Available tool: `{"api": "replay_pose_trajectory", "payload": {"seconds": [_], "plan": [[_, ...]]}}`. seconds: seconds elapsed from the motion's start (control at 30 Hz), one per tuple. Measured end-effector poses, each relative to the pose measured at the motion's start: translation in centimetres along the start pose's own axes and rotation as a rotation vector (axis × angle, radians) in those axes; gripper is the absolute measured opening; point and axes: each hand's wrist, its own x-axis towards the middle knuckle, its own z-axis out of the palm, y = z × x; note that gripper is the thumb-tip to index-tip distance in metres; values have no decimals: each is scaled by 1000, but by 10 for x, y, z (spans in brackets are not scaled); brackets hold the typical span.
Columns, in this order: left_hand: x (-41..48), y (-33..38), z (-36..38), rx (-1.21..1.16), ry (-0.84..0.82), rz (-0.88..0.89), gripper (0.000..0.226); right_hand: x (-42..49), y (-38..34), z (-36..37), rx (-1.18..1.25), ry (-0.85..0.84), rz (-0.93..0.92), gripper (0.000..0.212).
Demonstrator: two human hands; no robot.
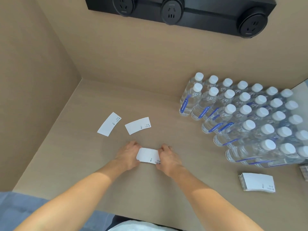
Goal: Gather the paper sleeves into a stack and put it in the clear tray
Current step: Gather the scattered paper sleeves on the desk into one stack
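Both hands hold a small white paper sleeve stack [148, 155] just above the beige counter, near the middle front. My left hand [128, 155] grips its left end and my right hand [168, 158] grips its right end. Two single white paper sleeves lie flat further back: one sleeve [109, 124] to the left, the other sleeve [138, 125] beside it on the right. A thicker stack of sleeves [257, 182] rests on the counter at the right front. No clear tray shows in the head view.
Several rows of capped water bottles [246, 114] fill the right side of the counter. A black socket strip [180, 12] is mounted on the back wall. A side wall [33, 97] closes the counter on the left.
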Motion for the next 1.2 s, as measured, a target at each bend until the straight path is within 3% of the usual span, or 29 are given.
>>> {"api": "replay_pose_trajectory", "payload": {"seconds": [0.4,0.53,0.8,1.0,1.2], "plan": [[2,-2,7,-104,-20,21,33,1,-5,7,60,7,48,44],[7,-10,-12,-101,-9,5,48,11,-2,-17,19,10,23,56],[13,-44,-53,-108,89,-94,62,55,-20,-65,-49,70,-61,50],[34,-47,-75,-116,146,-136,43,86,-31,-88,-121,71,-128,45],[65,-52,-74,-132,113,-152,47,126,-36,-95,-122,57,-153,40]]}}
